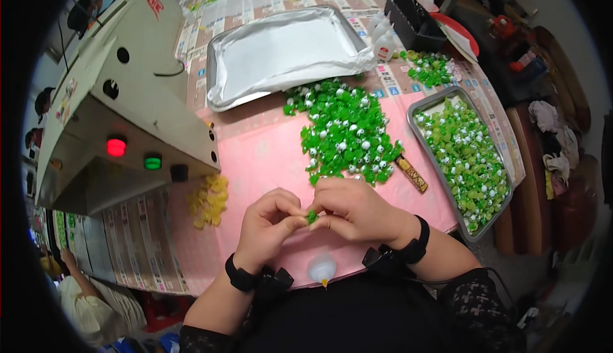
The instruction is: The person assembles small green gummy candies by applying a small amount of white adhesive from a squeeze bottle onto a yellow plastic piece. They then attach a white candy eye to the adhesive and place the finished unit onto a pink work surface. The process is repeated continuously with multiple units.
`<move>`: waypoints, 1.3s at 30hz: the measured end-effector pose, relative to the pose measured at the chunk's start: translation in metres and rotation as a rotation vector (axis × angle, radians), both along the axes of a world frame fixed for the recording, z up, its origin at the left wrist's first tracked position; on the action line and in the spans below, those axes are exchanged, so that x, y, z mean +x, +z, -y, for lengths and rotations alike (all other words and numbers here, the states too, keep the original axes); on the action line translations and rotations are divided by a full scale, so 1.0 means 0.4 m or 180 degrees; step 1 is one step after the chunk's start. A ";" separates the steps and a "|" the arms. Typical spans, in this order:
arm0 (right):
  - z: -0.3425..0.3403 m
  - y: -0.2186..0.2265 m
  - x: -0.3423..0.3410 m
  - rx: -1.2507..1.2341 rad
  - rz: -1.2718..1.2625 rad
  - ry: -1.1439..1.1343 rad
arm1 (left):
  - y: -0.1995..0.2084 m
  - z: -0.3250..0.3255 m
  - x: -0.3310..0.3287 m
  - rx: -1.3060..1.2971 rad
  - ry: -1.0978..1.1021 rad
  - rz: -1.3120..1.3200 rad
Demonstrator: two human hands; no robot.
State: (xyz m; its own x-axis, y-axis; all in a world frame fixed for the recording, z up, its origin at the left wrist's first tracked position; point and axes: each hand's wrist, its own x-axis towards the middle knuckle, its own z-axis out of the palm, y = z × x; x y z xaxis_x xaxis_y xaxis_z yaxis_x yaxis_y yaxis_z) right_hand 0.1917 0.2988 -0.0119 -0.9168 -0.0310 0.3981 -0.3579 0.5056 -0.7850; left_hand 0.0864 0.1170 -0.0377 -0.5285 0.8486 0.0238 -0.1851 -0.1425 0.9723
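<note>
My left hand (pixel 269 224) and my right hand (pixel 357 211) meet over the pink mat (pixel 268 155), fingertips pinched together on one small green piece (pixel 311 216). Just beyond them lies a heap of green pieces with white dots (pixel 345 129). A small white squeeze bottle with a yellow tip (pixel 321 268) lies at the table's near edge between my wrists. A brown patterned stick (pixel 412 173) rests right of the heap.
A foil-lined tray (pixel 281 53) sits at the back. A metal tray of pale green pieces (pixel 463 155) stands on the right. A beige machine with red and green lights (pixel 121 110) occupies the left, yellow pieces (pixel 209 201) beneath it. Another person's hand (pixel 67 260) shows lower left.
</note>
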 end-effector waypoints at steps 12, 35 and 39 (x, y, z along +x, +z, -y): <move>-0.002 0.000 0.001 0.0075 -0.0003 0.0065 | 0.004 0.002 -0.001 -0.0014 -0.0080 0.0039; 0.028 0.000 -0.003 0.0127 -0.0109 -0.0444 | 0.009 -0.002 0.007 0.0017 0.0343 0.0452; 0.031 -0.001 -0.002 0.0250 -0.0185 -0.0550 | 0.007 -0.002 0.006 0.0037 0.0325 0.0444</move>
State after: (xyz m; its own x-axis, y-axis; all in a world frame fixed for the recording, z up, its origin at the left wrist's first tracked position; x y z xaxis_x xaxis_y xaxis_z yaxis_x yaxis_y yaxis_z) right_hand 0.1908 0.2866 -0.0125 -0.8867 0.0918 0.4531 -0.3041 0.6223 -0.7213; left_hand 0.0890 0.1177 -0.0349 -0.6108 0.7904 -0.0462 -0.3020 -0.1786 0.9364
